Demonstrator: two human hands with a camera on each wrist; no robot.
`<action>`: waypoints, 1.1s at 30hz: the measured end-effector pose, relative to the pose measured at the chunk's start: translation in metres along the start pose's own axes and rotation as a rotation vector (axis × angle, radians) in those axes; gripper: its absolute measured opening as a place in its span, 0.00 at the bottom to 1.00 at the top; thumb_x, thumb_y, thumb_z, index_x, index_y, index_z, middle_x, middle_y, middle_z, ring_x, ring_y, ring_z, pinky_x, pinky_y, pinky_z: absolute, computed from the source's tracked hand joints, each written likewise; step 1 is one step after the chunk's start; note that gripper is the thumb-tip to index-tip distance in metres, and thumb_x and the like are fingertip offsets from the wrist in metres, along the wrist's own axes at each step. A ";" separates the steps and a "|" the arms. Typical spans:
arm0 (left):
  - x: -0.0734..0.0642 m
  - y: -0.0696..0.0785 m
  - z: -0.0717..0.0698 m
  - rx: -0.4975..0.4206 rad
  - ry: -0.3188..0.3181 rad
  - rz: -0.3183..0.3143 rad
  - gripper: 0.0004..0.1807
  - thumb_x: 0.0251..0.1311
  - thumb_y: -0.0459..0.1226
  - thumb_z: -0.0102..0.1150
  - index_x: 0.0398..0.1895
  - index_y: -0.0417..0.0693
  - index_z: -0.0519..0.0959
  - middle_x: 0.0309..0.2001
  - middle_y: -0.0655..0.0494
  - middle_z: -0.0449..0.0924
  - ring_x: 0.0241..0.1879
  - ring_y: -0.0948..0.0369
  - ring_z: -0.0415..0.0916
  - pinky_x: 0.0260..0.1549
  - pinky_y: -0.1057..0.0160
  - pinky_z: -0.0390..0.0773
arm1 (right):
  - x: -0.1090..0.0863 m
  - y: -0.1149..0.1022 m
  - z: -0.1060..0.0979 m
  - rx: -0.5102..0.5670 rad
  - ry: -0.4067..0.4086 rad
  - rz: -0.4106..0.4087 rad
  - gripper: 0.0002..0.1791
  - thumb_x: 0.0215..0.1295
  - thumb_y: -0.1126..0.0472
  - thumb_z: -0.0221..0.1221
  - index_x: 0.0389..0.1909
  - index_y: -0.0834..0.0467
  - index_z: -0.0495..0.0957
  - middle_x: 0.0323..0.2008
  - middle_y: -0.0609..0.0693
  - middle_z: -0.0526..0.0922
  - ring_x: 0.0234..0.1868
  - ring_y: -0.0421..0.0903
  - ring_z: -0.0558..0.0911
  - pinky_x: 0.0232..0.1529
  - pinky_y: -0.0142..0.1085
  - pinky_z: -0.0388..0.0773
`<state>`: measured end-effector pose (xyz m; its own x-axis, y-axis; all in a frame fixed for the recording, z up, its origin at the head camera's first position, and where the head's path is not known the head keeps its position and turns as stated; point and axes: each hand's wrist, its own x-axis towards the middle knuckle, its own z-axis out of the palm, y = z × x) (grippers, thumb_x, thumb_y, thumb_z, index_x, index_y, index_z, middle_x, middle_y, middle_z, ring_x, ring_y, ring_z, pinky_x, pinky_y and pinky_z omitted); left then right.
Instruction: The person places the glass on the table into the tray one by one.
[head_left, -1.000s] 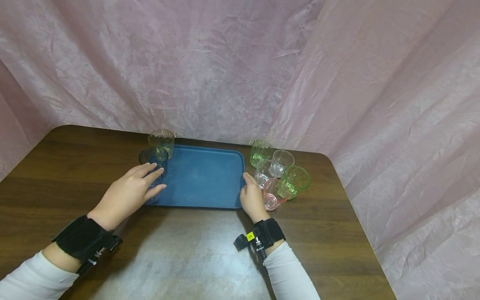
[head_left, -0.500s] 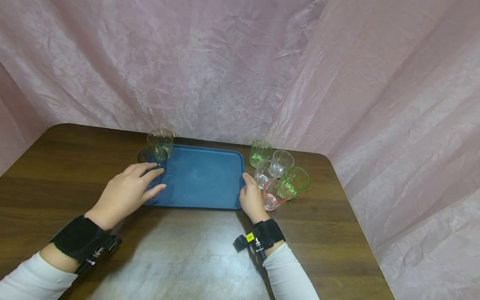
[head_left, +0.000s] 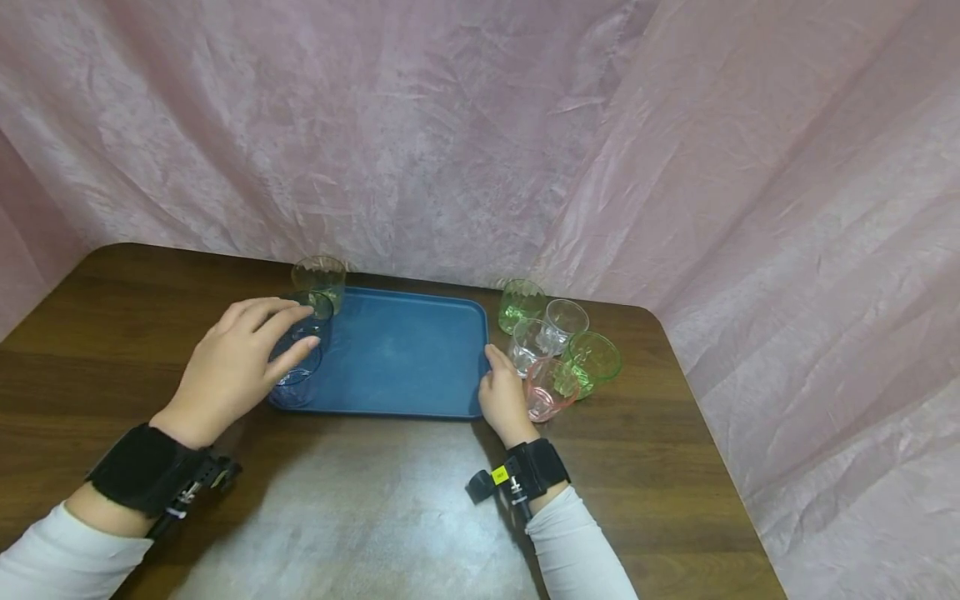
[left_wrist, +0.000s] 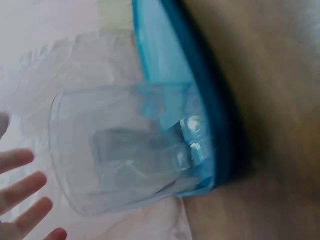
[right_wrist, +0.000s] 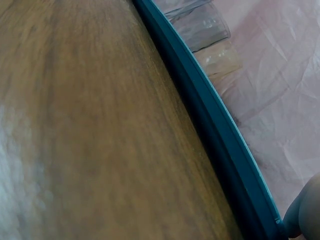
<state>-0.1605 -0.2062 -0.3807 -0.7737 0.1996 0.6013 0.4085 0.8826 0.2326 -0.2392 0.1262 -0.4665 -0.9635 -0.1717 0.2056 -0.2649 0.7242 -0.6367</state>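
Left of centre, I see the left hand [head_left: 228,362] near a blue glass [head_left: 297,373], grip wide; at centre, the right hand [head_left: 506,402] meets the tray [head_left: 405,358], its grip too hidden to tell.

Table [head_left: 660,467]: here it is, dark brown wood grain, rounded far corners, a pale glare [head_left: 322,525] spreading over its near middle.
Pink curtain [head_left: 420,142]: hanging in crumpled folds behind the table's far edge, and showing beyond its left and right edges too.
Pale green glass [head_left: 521,310]: standing upright, right of middle, by the table's far edge.
Clear glasses [head_left: 527,354]: a close pair on the table's right half!
Bright green glass [head_left: 597,358]: nearest of this bunch to the table's right edge.
Pink glass [head_left: 551,396]: nearest of this bunch to the table's near edge.
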 end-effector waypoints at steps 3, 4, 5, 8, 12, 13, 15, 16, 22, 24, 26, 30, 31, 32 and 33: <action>0.004 -0.007 -0.004 -0.064 0.075 -0.102 0.23 0.60 0.42 0.62 0.57 0.43 0.76 0.53 0.39 0.76 0.56 0.40 0.66 0.51 0.35 0.71 | -0.001 0.000 0.000 0.006 -0.003 0.005 0.26 0.62 0.76 0.45 0.64 0.69 0.66 0.65 0.66 0.68 0.66 0.58 0.66 0.66 0.51 0.67; 0.006 -0.010 -0.005 -0.088 0.101 -0.134 0.22 0.61 0.41 0.61 0.58 0.44 0.75 0.54 0.38 0.75 0.56 0.39 0.65 0.51 0.34 0.70 | -0.001 0.000 0.000 0.005 -0.003 0.006 0.26 0.62 0.76 0.45 0.64 0.69 0.66 0.65 0.66 0.68 0.66 0.59 0.66 0.66 0.51 0.67; 0.007 -0.014 -0.005 -0.113 0.127 -0.164 0.22 0.62 0.41 0.59 0.59 0.43 0.74 0.54 0.36 0.74 0.57 0.39 0.65 0.52 0.35 0.68 | -0.001 0.000 0.000 0.005 -0.002 0.006 0.26 0.62 0.76 0.45 0.64 0.69 0.66 0.65 0.66 0.68 0.66 0.59 0.66 0.66 0.51 0.67; 0.010 -0.028 -0.003 -0.204 0.193 -0.266 0.23 0.66 0.40 0.55 0.63 0.44 0.71 0.58 0.34 0.71 0.59 0.38 0.62 0.56 0.33 0.62 | -0.002 0.000 0.000 0.005 0.000 0.005 0.26 0.62 0.76 0.45 0.63 0.70 0.66 0.65 0.66 0.68 0.66 0.59 0.66 0.66 0.51 0.67; 0.009 -0.046 0.002 -0.294 0.264 -0.436 0.24 0.70 0.41 0.48 0.67 0.46 0.65 0.59 0.35 0.69 0.60 0.42 0.62 0.53 0.40 0.67 | -0.002 -0.001 0.001 0.008 -0.006 0.001 0.26 0.62 0.76 0.45 0.63 0.70 0.66 0.65 0.66 0.68 0.65 0.59 0.66 0.65 0.52 0.67; 0.008 -0.049 0.004 -0.321 0.270 -0.483 0.24 0.71 0.42 0.46 0.68 0.48 0.64 0.60 0.37 0.68 0.60 0.43 0.63 0.52 0.45 0.69 | -0.002 -0.001 0.000 0.008 -0.007 0.000 0.26 0.62 0.76 0.46 0.63 0.70 0.66 0.65 0.66 0.68 0.65 0.59 0.66 0.65 0.52 0.68; 0.008 -0.057 0.009 -0.378 0.267 -0.559 0.24 0.72 0.43 0.43 0.69 0.52 0.61 0.61 0.39 0.67 0.59 0.46 0.64 0.51 0.50 0.71 | -0.002 -0.001 0.000 -0.001 -0.005 -0.006 0.26 0.62 0.76 0.46 0.63 0.70 0.66 0.65 0.66 0.68 0.65 0.59 0.67 0.65 0.52 0.68; 0.008 -0.061 0.012 -0.417 0.254 -0.590 0.25 0.72 0.44 0.42 0.70 0.54 0.58 0.62 0.40 0.65 0.60 0.46 0.63 0.53 0.51 0.71 | -0.001 -0.001 0.000 -0.004 -0.004 -0.008 0.26 0.62 0.76 0.46 0.63 0.70 0.66 0.65 0.67 0.68 0.65 0.59 0.67 0.65 0.52 0.68; 0.002 -0.079 0.031 -0.761 0.135 -0.753 0.29 0.74 0.48 0.31 0.75 0.60 0.41 0.68 0.39 0.52 0.67 0.49 0.55 0.68 0.51 0.61 | 0.000 0.001 0.001 -0.009 0.001 0.001 0.26 0.62 0.76 0.45 0.63 0.70 0.66 0.65 0.66 0.68 0.65 0.59 0.67 0.64 0.52 0.69; -0.002 -0.080 0.037 -0.936 0.112 -0.793 0.31 0.74 0.49 0.30 0.75 0.59 0.36 0.71 0.38 0.45 0.70 0.51 0.49 0.71 0.52 0.56 | 0.000 0.001 0.001 -0.008 0.003 -0.003 0.26 0.62 0.76 0.45 0.63 0.70 0.66 0.65 0.66 0.68 0.65 0.59 0.67 0.64 0.52 0.69; -0.004 -0.082 0.042 -1.098 0.078 -0.815 0.34 0.73 0.51 0.31 0.75 0.58 0.32 0.73 0.38 0.37 0.73 0.49 0.41 0.72 0.49 0.48 | 0.000 0.001 0.001 -0.009 0.006 -0.010 0.26 0.63 0.76 0.46 0.63 0.70 0.66 0.65 0.66 0.68 0.65 0.59 0.67 0.65 0.51 0.68; -0.008 -0.084 0.052 -1.247 -0.031 -0.833 0.40 0.71 0.55 0.31 0.74 0.59 0.23 0.75 0.39 0.28 0.74 0.46 0.33 0.71 0.45 0.39 | 0.000 0.001 0.001 -0.018 0.008 -0.015 0.26 0.63 0.76 0.46 0.63 0.70 0.66 0.65 0.66 0.68 0.65 0.58 0.67 0.66 0.51 0.67; -0.009 -0.084 0.054 -1.251 -0.058 -0.832 0.41 0.71 0.56 0.31 0.73 0.59 0.22 0.75 0.38 0.27 0.74 0.45 0.32 0.71 0.45 0.38 | 0.000 0.001 0.001 -0.018 0.010 -0.015 0.26 0.63 0.76 0.46 0.63 0.70 0.66 0.65 0.66 0.68 0.65 0.58 0.67 0.66 0.51 0.67; -0.009 -0.084 0.056 -1.253 -0.081 -0.825 0.41 0.71 0.56 0.30 0.73 0.58 0.21 0.75 0.37 0.26 0.73 0.45 0.32 0.71 0.45 0.37 | 0.001 0.001 0.001 -0.018 0.013 -0.019 0.25 0.62 0.76 0.46 0.63 0.70 0.66 0.65 0.66 0.68 0.65 0.59 0.67 0.66 0.51 0.67; -0.010 -0.084 0.058 -1.257 -0.101 -0.822 0.41 0.71 0.56 0.29 0.73 0.58 0.20 0.75 0.37 0.26 0.73 0.44 0.32 0.71 0.45 0.36 | 0.001 0.000 0.001 -0.018 0.013 -0.019 0.26 0.62 0.76 0.46 0.63 0.70 0.66 0.65 0.66 0.68 0.65 0.59 0.67 0.66 0.51 0.67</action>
<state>-0.2150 -0.2578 -0.4505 -0.9949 -0.0815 -0.0601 -0.0466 -0.1591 0.9862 -0.2400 0.1259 -0.4669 -0.9576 -0.1766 0.2274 -0.2822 0.7329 -0.6191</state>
